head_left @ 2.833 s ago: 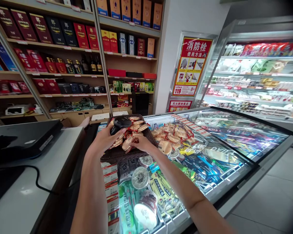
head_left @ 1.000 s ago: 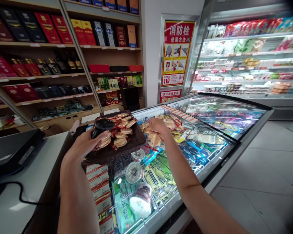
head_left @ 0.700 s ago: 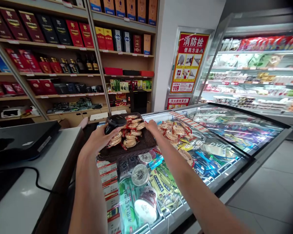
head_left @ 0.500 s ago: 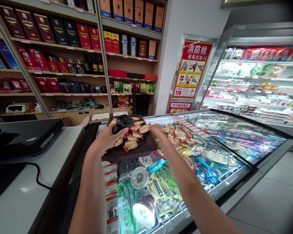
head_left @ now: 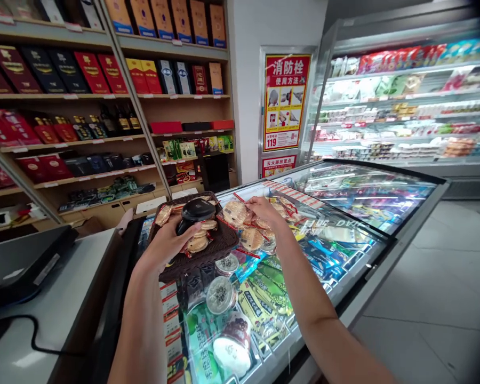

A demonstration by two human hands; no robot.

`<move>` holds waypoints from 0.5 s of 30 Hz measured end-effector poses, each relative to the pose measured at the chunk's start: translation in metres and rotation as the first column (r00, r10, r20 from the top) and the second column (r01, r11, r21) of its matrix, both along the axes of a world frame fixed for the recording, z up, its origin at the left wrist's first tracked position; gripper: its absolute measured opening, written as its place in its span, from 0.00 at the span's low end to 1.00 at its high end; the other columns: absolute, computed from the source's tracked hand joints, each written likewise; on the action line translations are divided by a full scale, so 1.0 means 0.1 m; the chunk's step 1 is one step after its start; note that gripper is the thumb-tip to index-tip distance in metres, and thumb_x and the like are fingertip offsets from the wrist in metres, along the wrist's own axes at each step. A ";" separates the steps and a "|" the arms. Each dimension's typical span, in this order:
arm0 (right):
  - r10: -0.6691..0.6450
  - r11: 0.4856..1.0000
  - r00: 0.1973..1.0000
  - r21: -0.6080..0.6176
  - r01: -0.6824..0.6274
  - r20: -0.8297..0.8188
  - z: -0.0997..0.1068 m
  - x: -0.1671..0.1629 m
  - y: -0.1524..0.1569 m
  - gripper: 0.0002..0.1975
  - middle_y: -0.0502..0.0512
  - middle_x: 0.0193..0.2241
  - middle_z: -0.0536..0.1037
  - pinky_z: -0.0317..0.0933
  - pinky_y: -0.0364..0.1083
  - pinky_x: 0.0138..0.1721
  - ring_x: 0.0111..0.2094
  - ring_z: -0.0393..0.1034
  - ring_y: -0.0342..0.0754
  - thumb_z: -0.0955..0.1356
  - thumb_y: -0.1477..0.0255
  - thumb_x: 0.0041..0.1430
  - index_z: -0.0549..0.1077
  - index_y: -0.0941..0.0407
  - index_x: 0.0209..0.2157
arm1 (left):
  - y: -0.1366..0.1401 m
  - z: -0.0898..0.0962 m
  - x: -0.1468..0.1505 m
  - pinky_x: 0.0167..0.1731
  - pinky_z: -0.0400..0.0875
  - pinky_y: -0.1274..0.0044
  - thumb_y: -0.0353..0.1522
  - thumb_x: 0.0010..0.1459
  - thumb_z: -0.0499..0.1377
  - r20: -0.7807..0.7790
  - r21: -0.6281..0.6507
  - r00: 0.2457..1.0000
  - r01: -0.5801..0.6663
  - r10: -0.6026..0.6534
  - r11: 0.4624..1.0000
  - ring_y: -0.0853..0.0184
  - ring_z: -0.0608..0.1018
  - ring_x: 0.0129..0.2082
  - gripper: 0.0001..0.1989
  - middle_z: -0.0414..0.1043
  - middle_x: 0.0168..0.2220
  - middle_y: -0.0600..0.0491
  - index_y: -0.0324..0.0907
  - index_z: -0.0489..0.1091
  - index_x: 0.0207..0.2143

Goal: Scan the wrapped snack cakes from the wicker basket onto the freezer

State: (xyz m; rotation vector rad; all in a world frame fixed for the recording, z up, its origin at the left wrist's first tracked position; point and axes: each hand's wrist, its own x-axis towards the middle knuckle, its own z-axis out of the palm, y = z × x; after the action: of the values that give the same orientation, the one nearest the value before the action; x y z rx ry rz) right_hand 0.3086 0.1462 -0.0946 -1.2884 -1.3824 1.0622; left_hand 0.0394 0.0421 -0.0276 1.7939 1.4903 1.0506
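Note:
My left hand [head_left: 168, 242] is closed around a black handheld scanner [head_left: 199, 209], above a dark brown woven basket [head_left: 226, 234]. Round wrapped biscuits [head_left: 198, 244] lie in the basket below the scanner. To the basket's right, my right hand [head_left: 264, 210] pinches the red-edged wrapper of a biscuit pack [head_left: 237, 213]. More packs [head_left: 251, 240] rest around and below that hand on the glass of a chest freezer [head_left: 280, 188]. The basket stands on the same glass, at its left end.
Under the glass lie bagged ice creams [head_left: 264, 285] and lidded cups [head_left: 221, 295]. A white counter [head_left: 88, 266] with a black device [head_left: 24, 261] and a cable runs along the left. Shelves of boxes [head_left: 192, 114] stand behind, with a lit open cooler [head_left: 396, 106] at back right.
My right hand has moved from the basket's right edge to the packs on the glass, with a biscuit pack now in its fingers. The view has turned left. The scanner stays over the basket.

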 end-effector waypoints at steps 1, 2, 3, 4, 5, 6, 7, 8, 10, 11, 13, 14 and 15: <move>-0.024 1.000 0.999 -0.003 0.024 0.044 0.02 0.03 0.00 0.07 0.47 0.19 0.71 0.64 0.39 0.25 0.20 0.68 0.41 0.62 0.76 0.63 0.68 0.57 0.30 | 0.02 -0.02 0.03 0.19 0.61 0.79 0.54 0.48 0.63 -0.013 -0.025 0.999 0.047 -0.047 0.999 0.69 0.66 0.18 0.25 0.65 0.17 0.59 0.42 0.71 0.34; -0.045 0.999 0.995 -0.002 0.045 0.088 0.03 0.06 -0.01 0.07 0.48 0.18 0.71 0.62 0.39 0.25 0.19 0.67 0.41 0.63 0.76 0.62 0.68 0.57 0.29 | 0.03 -0.03 0.05 0.19 0.62 0.79 0.54 0.49 0.62 -0.024 -0.050 0.996 0.088 -0.089 0.995 0.69 0.66 0.18 0.25 0.63 0.17 0.59 0.43 0.70 0.35; -0.067 0.998 0.989 0.006 0.067 0.134 0.05 0.09 -0.01 0.07 0.48 0.18 0.71 0.61 0.39 0.24 0.19 0.67 0.42 0.63 0.76 0.61 0.68 0.57 0.28 | 0.05 -0.05 0.09 0.20 0.62 0.79 0.54 0.50 0.62 -0.033 -0.067 0.992 0.121 -0.124 0.990 0.69 0.65 0.18 0.24 0.62 0.17 0.60 0.43 0.69 0.35; -0.090 0.996 0.980 0.018 0.088 0.178 0.06 0.12 -0.02 0.07 0.49 0.18 0.71 0.61 0.40 0.25 0.20 0.68 0.43 0.64 0.76 0.60 0.68 0.57 0.27 | 0.06 -0.06 0.12 0.19 0.62 0.79 0.54 0.51 0.62 -0.044 -0.073 0.989 0.137 -0.141 0.988 0.69 0.65 0.18 0.24 0.61 0.17 0.61 0.43 0.69 0.35; -0.115 0.993 0.969 0.030 0.111 0.219 0.07 0.15 -0.02 0.07 0.49 0.17 0.71 0.60 0.40 0.25 0.20 0.68 0.43 0.64 0.76 0.58 0.69 0.57 0.26 | 0.07 -0.08 0.16 0.19 0.61 0.79 0.54 0.51 0.62 -0.064 -0.073 0.987 0.142 -0.147 0.987 0.69 0.65 0.18 0.24 0.61 0.17 0.61 0.43 0.68 0.35; -0.140 0.990 0.957 0.043 0.134 0.253 0.08 0.18 -0.02 0.07 0.50 0.17 0.72 0.60 0.40 0.25 0.20 0.69 0.44 0.64 0.77 0.57 0.69 0.57 0.25 | 0.08 -0.09 0.20 0.19 0.60 0.79 0.54 0.51 0.61 -0.091 -0.068 0.985 0.138 -0.144 0.988 0.70 0.64 0.17 0.24 0.61 0.17 0.61 0.44 0.68 0.35; -0.163 0.987 0.947 0.053 0.154 0.278 0.08 0.21 -0.02 0.07 0.50 0.17 0.72 0.60 0.40 0.25 0.21 0.69 0.44 0.64 0.77 0.56 0.69 0.57 0.25 | 0.08 -0.10 0.23 0.19 0.59 0.79 0.55 0.52 0.61 -0.120 -0.055 0.984 0.128 -0.134 0.990 0.70 0.64 0.17 0.24 0.62 0.17 0.61 0.43 0.68 0.35; -0.179 0.984 0.939 0.063 0.168 0.294 0.08 0.23 -0.02 0.06 0.51 0.17 0.72 0.60 0.41 0.26 0.21 0.70 0.45 0.64 0.77 0.55 0.69 0.56 0.25 | 0.09 -0.11 0.27 0.19 0.58 0.79 0.54 0.52 0.60 -0.142 -0.046 0.982 0.120 -0.126 0.992 0.70 0.65 0.17 0.24 0.62 0.17 0.61 0.43 0.68 0.35; -0.191 0.981 0.933 0.070 0.178 0.304 0.07 0.26 -0.02 0.06 0.52 0.18 0.74 0.60 0.41 0.27 0.23 0.71 0.46 0.63 0.77 0.54 0.70 0.56 0.25 | 0.09 -0.14 0.33 0.18 0.58 0.79 0.54 0.53 0.60 -0.162 -0.041 0.978 0.127 -0.132 0.991 0.70 0.66 0.17 0.24 0.63 0.17 0.60 0.43 0.68 0.35; -0.192 0.981 0.931 0.071 0.178 0.310 0.06 0.27 -0.02 0.06 0.53 0.19 0.75 0.61 0.41 0.28 0.23 0.72 0.46 0.63 0.77 0.53 0.70 0.56 0.26 | 0.10 -0.15 0.35 0.18 0.58 0.79 0.54 0.53 0.60 -0.163 -0.040 0.975 0.143 -0.148 0.989 0.70 0.66 0.17 0.23 0.63 0.17 0.60 0.43 0.68 0.34; -0.199 0.980 0.921 0.072 0.185 0.334 0.06 0.28 -0.02 0.05 0.54 0.21 0.76 0.61 0.42 0.29 0.24 0.72 0.47 0.64 0.76 0.53 0.71 0.57 0.27 | 0.10 -0.17 0.37 0.18 0.59 0.79 0.54 0.53 0.60 -0.161 -0.033 0.973 0.165 -0.169 0.986 0.69 0.67 0.16 0.23 0.63 0.16 0.60 0.43 0.68 0.34; -0.204 0.979 0.915 0.071 0.192 0.348 0.06 0.29 -0.02 0.05 0.54 0.21 0.77 0.61 0.42 0.29 0.25 0.73 0.47 0.64 0.76 0.53 0.72 0.57 0.28 | 0.10 -0.18 0.38 0.18 0.59 0.79 0.54 0.53 0.60 -0.163 -0.026 0.972 0.167 -0.169 0.986 0.69 0.67 0.16 0.23 0.63 0.16 0.60 0.43 0.68 0.34; -0.214 0.977 0.907 0.069 0.203 0.363 0.07 0.31 -0.02 0.05 0.54 0.21 0.77 0.61 0.43 0.29 0.25 0.73 0.48 0.64 0.76 0.52 0.72 0.57 0.28 | 0.11 -0.19 0.38 0.18 0.60 0.79 0.54 0.52 0.60 -0.167 -0.015 0.972 0.163 -0.164 0.986 0.69 0.67 0.16 0.23 0.64 0.16 0.60 0.43 0.68 0.34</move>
State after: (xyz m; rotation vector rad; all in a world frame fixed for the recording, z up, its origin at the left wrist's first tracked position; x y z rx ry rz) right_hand 0.3397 0.1447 -0.0879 -1.6329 -1.4849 0.6713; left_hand 0.0773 0.0528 -0.0462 2.0078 1.4089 0.8352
